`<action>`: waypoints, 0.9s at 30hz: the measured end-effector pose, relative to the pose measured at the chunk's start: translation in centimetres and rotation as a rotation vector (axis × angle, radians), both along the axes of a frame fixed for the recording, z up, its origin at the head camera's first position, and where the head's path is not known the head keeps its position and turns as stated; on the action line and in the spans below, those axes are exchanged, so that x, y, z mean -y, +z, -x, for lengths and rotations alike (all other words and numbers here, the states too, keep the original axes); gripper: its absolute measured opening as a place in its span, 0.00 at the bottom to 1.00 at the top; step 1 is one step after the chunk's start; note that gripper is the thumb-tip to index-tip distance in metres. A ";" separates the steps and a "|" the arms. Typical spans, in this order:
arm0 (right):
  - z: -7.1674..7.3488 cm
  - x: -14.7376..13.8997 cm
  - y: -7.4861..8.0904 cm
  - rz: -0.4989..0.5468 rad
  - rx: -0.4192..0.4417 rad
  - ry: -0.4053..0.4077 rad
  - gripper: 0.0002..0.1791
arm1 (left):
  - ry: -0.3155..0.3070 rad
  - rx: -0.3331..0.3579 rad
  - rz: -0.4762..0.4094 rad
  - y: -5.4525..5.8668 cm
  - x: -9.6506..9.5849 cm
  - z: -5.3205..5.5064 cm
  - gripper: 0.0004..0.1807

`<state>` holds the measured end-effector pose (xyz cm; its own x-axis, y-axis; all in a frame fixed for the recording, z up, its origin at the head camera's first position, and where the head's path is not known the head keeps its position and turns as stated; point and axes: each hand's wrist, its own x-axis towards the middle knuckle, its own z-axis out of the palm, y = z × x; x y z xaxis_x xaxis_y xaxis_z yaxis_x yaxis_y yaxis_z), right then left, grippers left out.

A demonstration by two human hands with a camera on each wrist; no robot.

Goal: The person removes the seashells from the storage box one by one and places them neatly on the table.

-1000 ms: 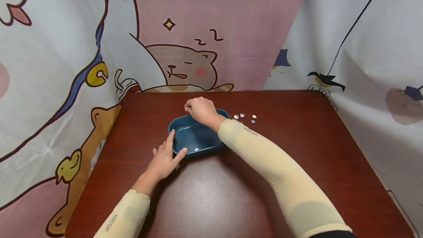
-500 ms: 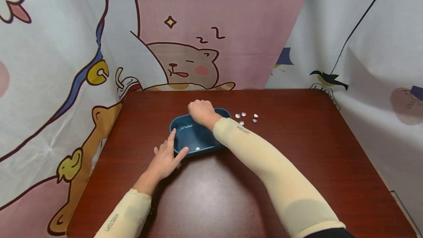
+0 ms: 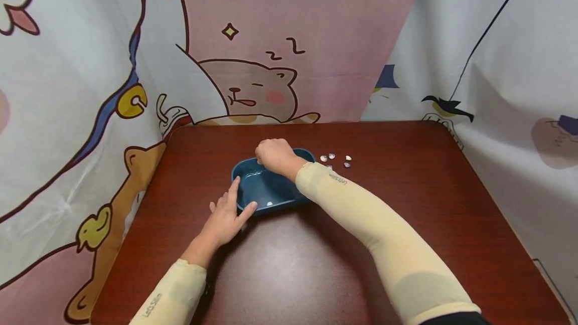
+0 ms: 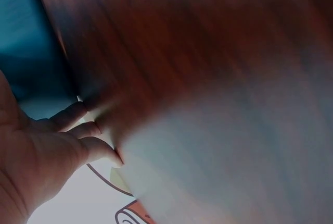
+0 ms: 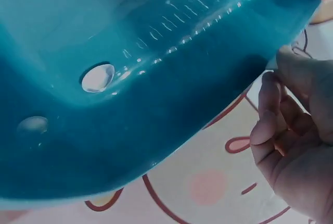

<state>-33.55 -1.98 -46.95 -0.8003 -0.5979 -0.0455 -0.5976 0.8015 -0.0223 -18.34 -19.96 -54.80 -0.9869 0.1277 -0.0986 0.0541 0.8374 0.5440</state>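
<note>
A teal plastic basin sits on the table. My left hand rests at its left end, fingers spread, index finger and thumb on the rim; part of this hand also shows in the left wrist view. My right hand is over the far rim, its fingertips hidden in the head view. In the right wrist view this hand pinches a small pale bit of shell right at the rim. One white shell lies inside the basin near its front wall. A white shell shows on the basin floor.
Several small white and purple shells, one a white shell and one a purple shell, lie right of the basin. The reddish-brown table reaches back to a printed curtain. My right forearm crosses the basin's right end.
My right hand has shifted slightly right and down, so its fingertips no longer show past the far rim. The left hand and basin stay put.
</note>
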 end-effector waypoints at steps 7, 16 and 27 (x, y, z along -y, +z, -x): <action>-0.4 0.3 -1.1 -0.200 -0.020 0.044 0.12 | -0.001 0.009 0.008 0.0 0.0 0.0 0.55; -0.4 0.3 -1.5 -0.282 0.017 0.014 0.15 | 0.004 0.002 0.008 -0.1 0.1 0.0 0.55; -0.5 0.2 -2.1 -0.318 0.078 0.035 0.13 | 0.004 -0.003 0.008 -0.3 0.1 0.0 0.56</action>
<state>-33.05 -2.19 -49.03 -0.7659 -0.5714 -0.2948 -0.6316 0.7544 0.1789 -18.29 -20.09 -55.10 -0.9876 0.1234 -0.0970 0.0525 0.8420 0.5368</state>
